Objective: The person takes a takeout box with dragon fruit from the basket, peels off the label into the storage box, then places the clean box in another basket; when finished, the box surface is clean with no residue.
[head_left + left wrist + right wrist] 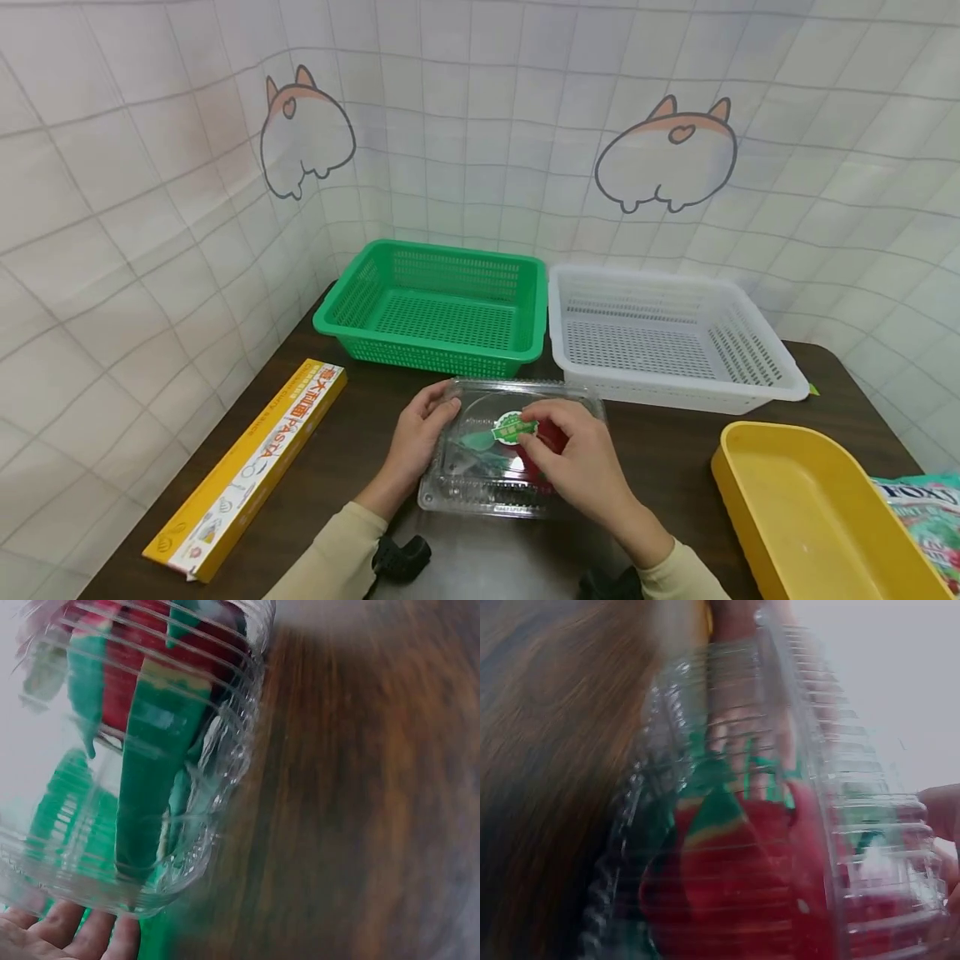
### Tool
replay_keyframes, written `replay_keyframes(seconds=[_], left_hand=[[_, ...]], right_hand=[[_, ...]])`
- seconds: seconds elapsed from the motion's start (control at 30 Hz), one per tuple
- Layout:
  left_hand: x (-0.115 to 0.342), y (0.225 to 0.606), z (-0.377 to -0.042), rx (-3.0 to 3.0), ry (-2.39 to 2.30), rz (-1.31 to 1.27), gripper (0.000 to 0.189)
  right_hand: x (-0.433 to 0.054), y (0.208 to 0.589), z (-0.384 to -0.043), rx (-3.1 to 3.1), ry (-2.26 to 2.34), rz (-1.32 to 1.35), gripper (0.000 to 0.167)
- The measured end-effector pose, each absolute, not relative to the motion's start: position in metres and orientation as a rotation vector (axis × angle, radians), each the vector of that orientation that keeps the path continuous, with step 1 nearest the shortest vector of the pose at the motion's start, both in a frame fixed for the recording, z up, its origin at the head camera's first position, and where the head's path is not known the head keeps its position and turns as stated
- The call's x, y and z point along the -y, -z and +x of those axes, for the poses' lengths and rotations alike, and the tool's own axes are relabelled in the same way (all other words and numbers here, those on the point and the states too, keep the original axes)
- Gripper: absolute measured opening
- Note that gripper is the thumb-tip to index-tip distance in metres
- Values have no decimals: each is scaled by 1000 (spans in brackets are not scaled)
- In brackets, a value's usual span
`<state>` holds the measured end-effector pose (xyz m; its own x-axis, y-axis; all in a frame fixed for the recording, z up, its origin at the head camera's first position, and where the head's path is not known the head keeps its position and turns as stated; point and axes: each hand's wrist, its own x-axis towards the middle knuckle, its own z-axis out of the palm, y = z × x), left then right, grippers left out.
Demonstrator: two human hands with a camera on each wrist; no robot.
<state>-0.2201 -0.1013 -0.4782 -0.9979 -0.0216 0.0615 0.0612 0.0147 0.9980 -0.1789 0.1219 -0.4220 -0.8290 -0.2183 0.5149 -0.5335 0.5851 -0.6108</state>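
A clear plastic clamshell box (465, 487) is held closed over the tabletop, showing red and green pieces (161, 742) through its ribbed walls. The red part has pointed green leaf shapes on it, with a thin yellowish border. My left hand (422, 433) grips the box's left side, thumb on the lid and fingers round the edge. A round green-and-white sticker (508, 427) lies on the lid. At its right edge, my right hand (577, 454) pinches with thumb and index finger. The right wrist view shows the red piece (727, 892) inside, blurred.
Behind the box stand a green basket (442, 358) and a white basket (675, 385). A yellow pasta box (247, 471) lies at left. At right are a yellow tub (810, 500) and a colourful printed bag (926, 517). White patterned cloth (480, 150) hangs around the dark table.
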Motion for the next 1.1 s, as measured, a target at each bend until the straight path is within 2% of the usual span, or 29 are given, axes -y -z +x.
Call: replay_keyframes(seconds=[0.13,0.33,0.5,0.73,0.9,1.1], left_hand=[[101,476,-223,2220,2154,-68,46],[101,478,-224,2234,2140,-108,45],[104,477,-225,2238,2143,-133,46],[103,477,-222,2278,2155,-122,48],[98,479,-223,2301,2135,-119,48],[108,476,-222,2311,2096,-84,46]], right_hand=[[-124,420,-180,2501,-950,703,17],[-132,417,-183,2499,-980,788,21],[-132,417,-187,2435,-949,760,13],[-133,417,-186,2373,-965,679,14],[-142,414,-187,2255,-1175,558,16],[-145,405,-192,2286,-1398,440,3]])
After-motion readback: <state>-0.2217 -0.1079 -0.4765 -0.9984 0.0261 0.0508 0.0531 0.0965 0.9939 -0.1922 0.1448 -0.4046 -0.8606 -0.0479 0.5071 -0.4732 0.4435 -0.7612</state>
